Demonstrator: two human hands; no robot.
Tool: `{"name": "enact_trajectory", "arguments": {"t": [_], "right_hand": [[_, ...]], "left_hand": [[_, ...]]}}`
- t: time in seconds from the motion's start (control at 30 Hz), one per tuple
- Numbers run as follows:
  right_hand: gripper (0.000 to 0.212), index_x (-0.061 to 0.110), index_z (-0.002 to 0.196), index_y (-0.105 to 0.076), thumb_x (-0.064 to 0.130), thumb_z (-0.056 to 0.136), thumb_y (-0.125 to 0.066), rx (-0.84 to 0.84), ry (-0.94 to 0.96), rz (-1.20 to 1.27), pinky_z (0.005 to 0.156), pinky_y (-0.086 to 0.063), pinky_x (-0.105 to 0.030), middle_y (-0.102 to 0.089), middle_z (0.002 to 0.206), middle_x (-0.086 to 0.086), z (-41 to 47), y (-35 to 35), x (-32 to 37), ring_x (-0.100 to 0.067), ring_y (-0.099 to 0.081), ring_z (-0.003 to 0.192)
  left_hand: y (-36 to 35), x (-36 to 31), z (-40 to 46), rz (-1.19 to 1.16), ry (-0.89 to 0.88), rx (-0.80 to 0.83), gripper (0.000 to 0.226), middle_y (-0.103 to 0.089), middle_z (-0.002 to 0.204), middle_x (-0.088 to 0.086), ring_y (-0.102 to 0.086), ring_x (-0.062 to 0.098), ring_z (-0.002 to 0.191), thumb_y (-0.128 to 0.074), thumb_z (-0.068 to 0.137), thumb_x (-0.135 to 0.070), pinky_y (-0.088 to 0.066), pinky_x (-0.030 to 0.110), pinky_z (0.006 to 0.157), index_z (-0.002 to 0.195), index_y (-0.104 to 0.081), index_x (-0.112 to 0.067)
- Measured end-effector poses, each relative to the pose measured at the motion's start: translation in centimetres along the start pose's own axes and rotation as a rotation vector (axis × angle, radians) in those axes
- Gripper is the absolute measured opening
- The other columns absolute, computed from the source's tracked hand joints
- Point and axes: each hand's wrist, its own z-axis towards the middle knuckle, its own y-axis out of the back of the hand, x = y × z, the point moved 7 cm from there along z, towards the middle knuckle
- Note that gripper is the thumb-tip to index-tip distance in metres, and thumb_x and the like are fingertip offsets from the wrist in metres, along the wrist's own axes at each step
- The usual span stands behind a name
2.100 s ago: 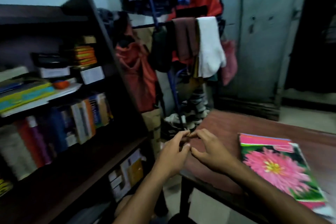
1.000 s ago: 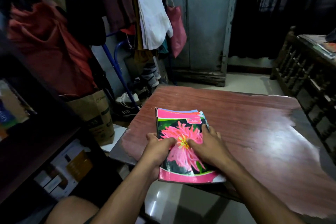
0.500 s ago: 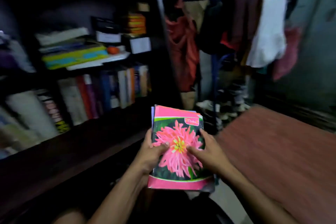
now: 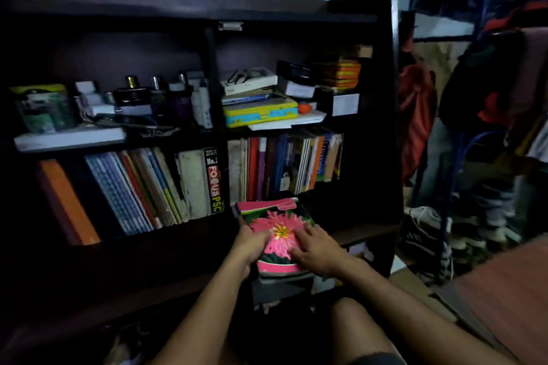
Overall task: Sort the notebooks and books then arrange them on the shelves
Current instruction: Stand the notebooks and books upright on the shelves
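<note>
A small stack of notebooks [image 4: 274,218], topped by a cover with a pink flower, is held at the front edge of the dark wooden bookshelf [image 4: 385,98], just below the row of upright books [image 4: 284,166]. My left hand [image 4: 247,249] grips the stack's left edge with the thumb on the cover. My right hand [image 4: 315,247] holds its right side, fingers spread over the flower. More upright books [image 4: 133,190] fill the shelf's left bay.
The upper shelf carries bottles [image 4: 139,95], a yellow box [image 4: 261,109], orange boxes [image 4: 341,74] and loose items. A clothes rack [image 4: 480,98] with shoes [image 4: 427,234] below stands to the right. The reddish table [image 4: 510,290] corner is at lower right. My knee [image 4: 355,329] is below the hands.
Both hands picked the notebook stack up from the table and carried it left to the bookshelf; the stack now sits lower and closer to the shelf's book row.
</note>
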Motion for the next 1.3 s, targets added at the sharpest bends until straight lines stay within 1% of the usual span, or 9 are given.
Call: {"name": "enact_trajectory", "arguments": {"t": [0.1,0.2,0.33,0.5,0.6,0.7,0.8,0.97,1.3], "right_hand": [[0.072,0.019,0.159,-0.022,0.06,0.1,-0.034,-0.045,0.018,-0.077,0.123,-0.016,-0.047,-0.016,0.166,-0.014,0.7,-0.5,-0.4,-0.03,-0.009,0.154],[0.072,0.017,0.159,-0.022,0.059,0.102,-0.035,-0.051,0.051,-0.093,0.125,-0.01,-0.042,-0.014,0.167,-0.015,0.8,-0.7,0.2,-0.029,-0.006,0.155],[0.073,0.017,0.157,-0.025,0.061,0.1,-0.035,-0.049,0.092,-0.109,0.124,-0.014,-0.044,-0.018,0.165,-0.014,1.0,-0.6,1.4,-0.028,-0.007,0.154],[0.059,0.015,0.14,-0.049,0.055,0.097,-0.052,0.007,0.175,-0.073,0.11,-0.038,-0.037,-0.049,0.144,-0.015,2.2,1.3,1.6,-0.031,-0.046,0.132],[0.069,0.02,0.133,-0.052,0.067,0.084,-0.06,-0.227,0.061,0.092,0.092,-0.054,-0.042,-0.059,0.129,-0.008,6.1,4.9,-1.6,-0.026,-0.059,0.112],[0.093,0.014,0.147,-0.037,0.068,0.078,-0.068,-0.437,-0.146,0.344,0.098,-0.052,-0.045,-0.044,0.144,-0.013,12.1,7.9,-6.9,-0.033,-0.05,0.127],[0.11,0.014,0.155,-0.018,0.06,0.075,-0.079,-0.428,-0.188,0.591,0.107,-0.047,-0.045,-0.038,0.154,-0.014,17.8,7.9,-8.8,-0.037,-0.043,0.139],[0.118,0.011,0.157,0.006,0.047,0.083,-0.078,-0.481,-0.308,0.752,0.106,-0.042,-0.041,-0.02,0.162,-0.02,21.2,8.1,-6.7,-0.038,-0.035,0.142],[0.096,0.014,0.159,-0.002,0.028,0.093,-0.07,-0.628,-0.433,0.41,0.117,-0.031,-0.048,-0.016,0.165,-0.011,21.9,8.8,-6.9,-0.036,-0.025,0.148]], "left_hand": [[1.8,0.1,0.8,0.319,0.023,-0.037,0.104,-0.063,0.131,0.013,-0.059,0.033,0.12,-0.081,0.069,-0.044,-0.048,0.033,0.1,0.154,-0.026,-0.023],[3.4,0.3,0.4,0.348,0.007,-0.067,0.085,-0.061,0.129,0.011,-0.062,0.031,0.114,-0.089,0.064,-0.047,-0.052,0.034,0.097,0.137,-0.05,-0.024],[4.1,0.6,0.4,0.352,-0.021,-0.126,0.071,-0.065,0.126,0.009,-0.063,0.029,0.113,-0.089,0.071,-0.038,-0.049,0.028,0.088,0.13,-0.055,-0.015],[3.8,0.7,1.2,0.27,0.024,-0.191,0.067,-0.071,0.114,0.006,-0.068,0.026,0.1,-0.087,0.063,-0.05,-0.056,0.038,0.09,0.117,-0.062,-0.018],[3.7,0.5,2.7,0.364,0.048,-0.234,0.056,-0.069,0.096,0.002,-0.067,0.023,0.094,-0.076,0.074,-0.064,-0.051,0.032,0.079,0.102,-0.064,-0.017],[4.3,0.0,5.0,0.443,-0.001,-0.368,0.042,-0.068,0.094,0.01,-0.067,0.03,0.098,-0.068,0.088,-0.055,-0.041,0.031,0.072,0.099,-0.067,-0.014],[3.8,0.3,7.0,0.376,-0.054,-0.402,0.037,-0.071,0.092,0.008,-0.068,0.029,0.092,-0.081,0.081,-0.044,-0.049,0.036,0.081,0.101,-0.067,-0.017],[4.0,0.6,7.4,0.283,-0.225,-0.456,0.013,-0.068,0.089,0.004,-0.06,0.018,0.081,-0.075,0.088,-0.012,-0.038,0.029,0.076,0.099,-0.07,-0.01],[3.3,0.9,8.7,0.291,-0.331,-0.383,0.013,-0.071,0.088,0.007,-0.067,0.028,0.083,-0.075,0.086,-0.014,-0.045,0.033,0.077,0.086,-0.066,-0.024]]}}
